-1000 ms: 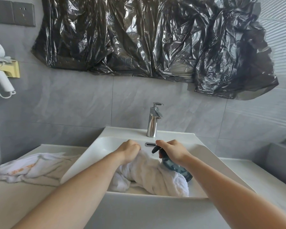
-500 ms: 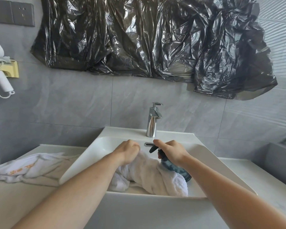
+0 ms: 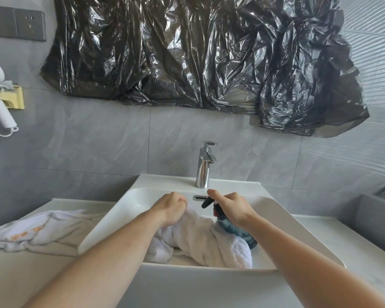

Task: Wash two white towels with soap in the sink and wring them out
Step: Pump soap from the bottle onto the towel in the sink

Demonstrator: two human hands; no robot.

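Left hand (image 3: 172,207) fingers curled, gripping the top of a white towel (image 3: 200,243) bunched inside the white sink (image 3: 129,210). Right hand (image 3: 230,208) wrapped around the neck of a blue pump soap bottle (image 3: 233,232), black nozzle (image 3: 206,202) pointing left toward the left hand; index finger raised above the pump head. Bottle leans tilted, its base against the towel at the sink's right side. Second white towel (image 3: 38,235) lies crumpled on the counter (image 3: 13,274) left of the sink. Chrome faucet (image 3: 205,167) behind, black plastic sheet (image 3: 198,52) on wall.
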